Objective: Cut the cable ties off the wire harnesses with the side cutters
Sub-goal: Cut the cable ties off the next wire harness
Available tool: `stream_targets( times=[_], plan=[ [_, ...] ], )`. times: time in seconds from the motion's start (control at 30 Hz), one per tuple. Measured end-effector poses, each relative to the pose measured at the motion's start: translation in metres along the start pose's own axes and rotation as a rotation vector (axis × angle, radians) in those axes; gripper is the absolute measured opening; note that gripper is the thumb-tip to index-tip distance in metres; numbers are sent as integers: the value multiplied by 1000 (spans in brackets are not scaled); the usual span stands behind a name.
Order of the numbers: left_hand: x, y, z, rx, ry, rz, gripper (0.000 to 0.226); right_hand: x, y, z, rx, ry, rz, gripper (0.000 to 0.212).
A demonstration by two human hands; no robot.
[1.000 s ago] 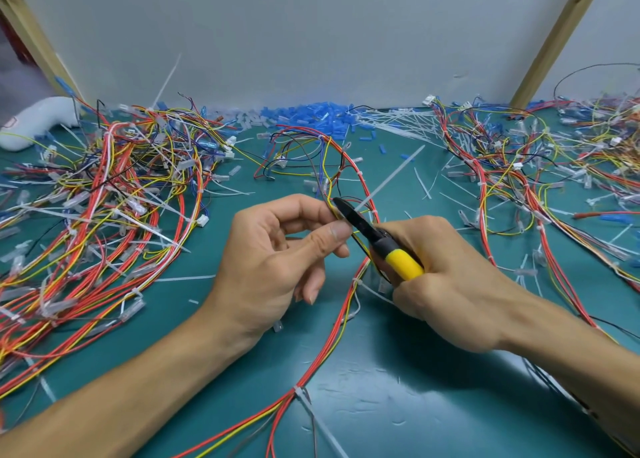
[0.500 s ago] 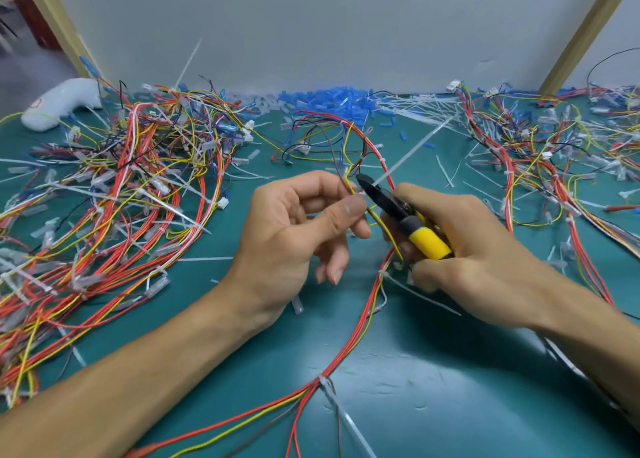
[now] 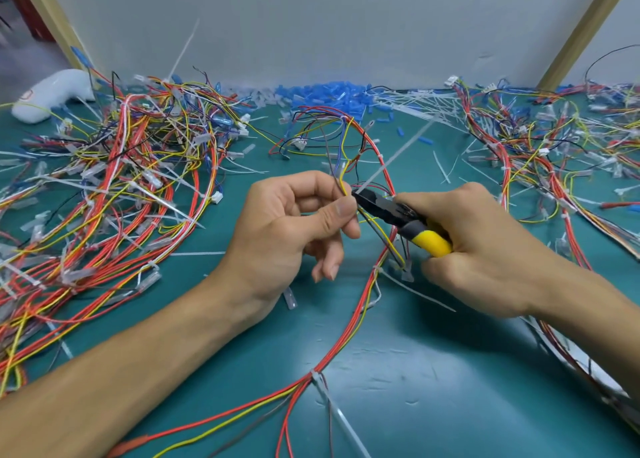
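a teal bench (image 3: 450, 371) fills the view, seen from above by the person working at it, with a plain grey wall (image 3: 329, 25) behind and a slanted wooden post (image 3: 585, 32) at the back right.

a big tangled pile of harnesses (image 3: 104, 187), mostly red, yellow and white wires, covers the left of the bench. a second pile (image 3: 554, 153) spreads over the right side.

between them, one wire harness (image 3: 346, 347) loops from the near edge up through the middle of the bench and into both hands.

the left hand (image 3: 291, 229) is raised at centre and pinches a few thin wires of this harness between thumb and forefinger, the other fingers loosely curled below.

the right hand (image 3: 485, 250), just beside it, is clenched round the yellow handles of the side cutters (image 3: 398, 215). the dark nose of the cutters points left and meets the wires right at the left thumb tip.

a white cable tie (image 3: 398, 153) sits at the cutter tip, its long tail sticking up and to the right. the blades are too small and dark here to say whether they have closed on it.

another cable tie (image 3: 317, 378) binds the harness nearer the person, its tail lying on the bench.

a white curved object (image 3: 52, 94) lies at the far left. along the wall sit a heap of small blue pieces (image 3: 329, 97) and, to its right, a heap of loose white ties (image 3: 415, 104).
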State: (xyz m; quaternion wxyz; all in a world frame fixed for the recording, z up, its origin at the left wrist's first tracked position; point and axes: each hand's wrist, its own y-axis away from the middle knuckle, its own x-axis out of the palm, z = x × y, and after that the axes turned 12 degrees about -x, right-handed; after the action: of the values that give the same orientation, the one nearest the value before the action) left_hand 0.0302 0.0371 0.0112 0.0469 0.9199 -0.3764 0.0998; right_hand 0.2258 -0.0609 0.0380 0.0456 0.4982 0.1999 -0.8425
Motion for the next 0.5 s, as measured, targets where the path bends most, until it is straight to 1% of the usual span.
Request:
stream_targets(
  times=[0.2, 0.27, 0.3, 0.37, 0.43, 0.5],
  plan=[
    [2, -1, 2, 20, 7, 11, 12, 2, 3, 6, 65, -145, 32, 17],
    [1, -1, -1, 11, 24, 11, 13, 7, 3, 6, 85, -175, 3, 19],
    [-1, -1, -3, 1, 35, 4, 12, 5, 1, 5, 110, -218, -41, 19],
    [-3, -1, -8, -16, 42, -29, 11, -1, -3, 0, 174, -381, -157, 24],
    [-5, -2, -11, -28, 55, -75, 8, -9, -6, -7, 237, -532, -317, 28],
    [-6, -4, -12, -69, 56, -120, 6, -12, -6, -13, 288, -607, -480, 28]
  ],
)
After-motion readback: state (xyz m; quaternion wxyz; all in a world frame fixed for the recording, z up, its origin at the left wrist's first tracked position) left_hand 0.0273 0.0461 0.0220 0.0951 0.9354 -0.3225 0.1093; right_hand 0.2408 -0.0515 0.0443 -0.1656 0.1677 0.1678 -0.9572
